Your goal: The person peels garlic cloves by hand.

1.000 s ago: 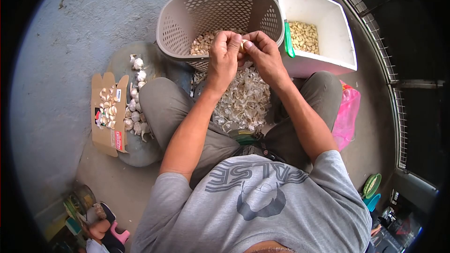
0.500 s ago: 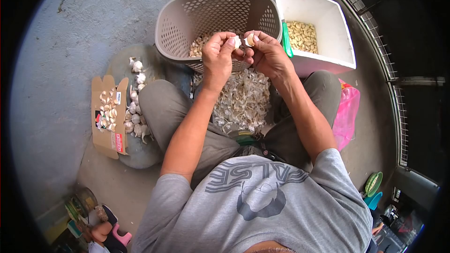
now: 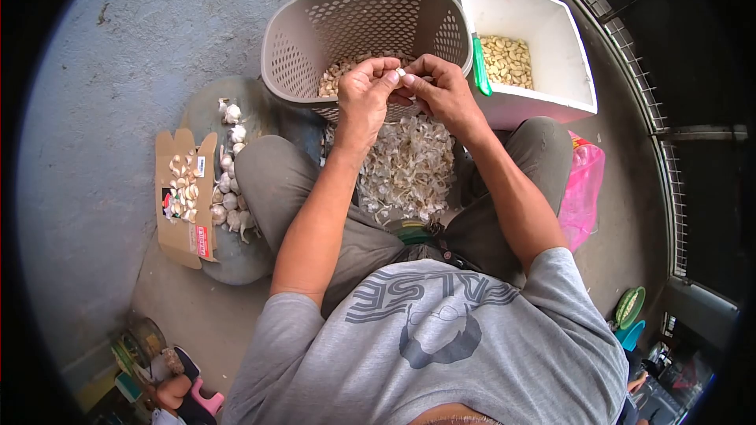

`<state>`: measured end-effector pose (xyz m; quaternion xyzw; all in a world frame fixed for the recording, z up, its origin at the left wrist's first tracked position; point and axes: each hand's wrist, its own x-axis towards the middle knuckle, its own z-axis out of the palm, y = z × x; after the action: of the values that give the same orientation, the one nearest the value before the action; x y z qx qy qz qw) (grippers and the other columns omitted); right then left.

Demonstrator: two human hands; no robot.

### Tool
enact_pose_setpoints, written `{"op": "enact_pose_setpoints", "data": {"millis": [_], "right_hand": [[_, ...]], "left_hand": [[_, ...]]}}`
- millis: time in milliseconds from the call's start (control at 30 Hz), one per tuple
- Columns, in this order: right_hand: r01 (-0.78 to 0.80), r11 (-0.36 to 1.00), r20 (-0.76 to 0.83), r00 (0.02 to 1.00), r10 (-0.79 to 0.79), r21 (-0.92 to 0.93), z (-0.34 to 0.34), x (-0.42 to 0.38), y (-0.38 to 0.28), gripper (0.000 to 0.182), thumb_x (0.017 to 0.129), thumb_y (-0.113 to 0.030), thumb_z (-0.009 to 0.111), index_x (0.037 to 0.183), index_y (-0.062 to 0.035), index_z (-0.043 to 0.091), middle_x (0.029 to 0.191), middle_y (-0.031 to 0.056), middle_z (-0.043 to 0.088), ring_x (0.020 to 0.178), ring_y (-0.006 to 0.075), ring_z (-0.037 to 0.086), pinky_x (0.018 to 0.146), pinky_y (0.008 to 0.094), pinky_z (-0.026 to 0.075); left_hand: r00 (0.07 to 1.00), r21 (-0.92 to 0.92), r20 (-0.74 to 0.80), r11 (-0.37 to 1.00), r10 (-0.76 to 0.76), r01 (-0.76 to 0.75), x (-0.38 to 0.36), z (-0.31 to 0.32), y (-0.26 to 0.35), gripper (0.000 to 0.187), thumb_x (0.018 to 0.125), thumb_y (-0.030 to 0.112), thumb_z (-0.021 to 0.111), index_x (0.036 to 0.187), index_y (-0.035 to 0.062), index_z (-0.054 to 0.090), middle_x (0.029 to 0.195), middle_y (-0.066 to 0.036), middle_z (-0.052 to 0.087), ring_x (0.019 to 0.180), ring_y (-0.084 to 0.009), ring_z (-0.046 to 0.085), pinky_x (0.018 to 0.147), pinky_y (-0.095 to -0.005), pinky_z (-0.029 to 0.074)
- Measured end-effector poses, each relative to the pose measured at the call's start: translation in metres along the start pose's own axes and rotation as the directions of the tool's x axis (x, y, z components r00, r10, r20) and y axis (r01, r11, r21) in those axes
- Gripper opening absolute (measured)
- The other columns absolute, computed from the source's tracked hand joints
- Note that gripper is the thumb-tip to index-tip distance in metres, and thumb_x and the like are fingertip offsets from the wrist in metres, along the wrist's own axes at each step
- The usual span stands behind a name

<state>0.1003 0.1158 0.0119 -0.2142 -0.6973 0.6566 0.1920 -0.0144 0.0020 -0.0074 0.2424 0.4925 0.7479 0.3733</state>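
My left hand (image 3: 365, 93) and my right hand (image 3: 446, 93) meet above the near rim of a grey-brown perforated basket (image 3: 285, 83). Between their fingertips is a small pale piece of garlic (image 3: 401, 72), mostly covered by the fingers. Both hands are closed in a pinch on it. Garlic cloves (image 3: 334, 77) lie in the bottom of the basket. Below my hands, between my knees, is a heap of papery garlic skins (image 3: 405, 165).
Right of the basket stands a white foam box (image 3: 543, 24) with peeled cloves (image 3: 506, 61); a green handle (image 3: 481, 68) hangs at its edge. At left are garlic bulbs (image 3: 230, 201) and a cardboard piece (image 3: 177, 240) bearing cloves. A pink bag (image 3: 583, 193) lies by my right knee.
My hands were slightly apart, each pinching a piece of garlic. They have now come together, fingertips meeting around one small visible piece.
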Motion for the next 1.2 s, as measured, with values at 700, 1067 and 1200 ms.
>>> {"op": "enact_pose_setpoints", "data": {"millis": [700, 1067, 1200], "right_hand": [[0.198, 0.865, 0.279, 0.958, -0.071, -0.462, -0.016, 0.003, 0.017, 0.015, 0.084, -0.008, 0.067, 0.093, 0.0035, 0.067, 0.080, 0.0104, 0.070, 0.068, 0.0154, 0.059, 0.064, 0.0348, 0.050], [0.167, 0.958, 0.079, 0.985, -0.153, -0.232, -0.017, 0.000, 0.002, 0.022, 0.099, -0.018, 0.071, 0.100, 0.0036, 0.069, 0.079, 0.0047, 0.067, 0.074, 0.0086, 0.057, 0.065, 0.0301, 0.050], [0.126, 0.954, 0.060, 0.992, -0.114, -0.271, -0.012, -0.005, -0.005, 0.021, 0.097, -0.014, 0.072, 0.099, 0.0063, 0.068, 0.080, 0.0085, 0.069, 0.077, 0.0106, 0.062, 0.067, 0.0317, 0.052]], "left_hand": [[0.984, -0.326, 0.105, 0.930, -0.144, 0.171, 0.001, -0.011, 0.005, 0.019, 0.099, 0.008, 0.065, 0.111, -0.0070, 0.065, 0.094, -0.014, 0.071, 0.070, -0.0190, 0.070, 0.061, -0.0330, 0.061], [0.986, -0.235, 0.046, 0.958, -0.157, 0.164, 0.000, -0.005, 0.007, 0.017, 0.098, 0.006, 0.065, 0.112, -0.0046, 0.063, 0.097, -0.012, 0.071, 0.079, -0.0180, 0.073, 0.071, -0.0348, 0.065], [0.987, -0.208, 0.079, 0.966, -0.141, 0.155, -0.001, -0.004, 0.005, 0.013, 0.099, 0.006, 0.065, 0.109, -0.0018, 0.062, 0.099, -0.012, 0.070, 0.084, -0.0185, 0.073, 0.079, -0.0378, 0.067]]}}
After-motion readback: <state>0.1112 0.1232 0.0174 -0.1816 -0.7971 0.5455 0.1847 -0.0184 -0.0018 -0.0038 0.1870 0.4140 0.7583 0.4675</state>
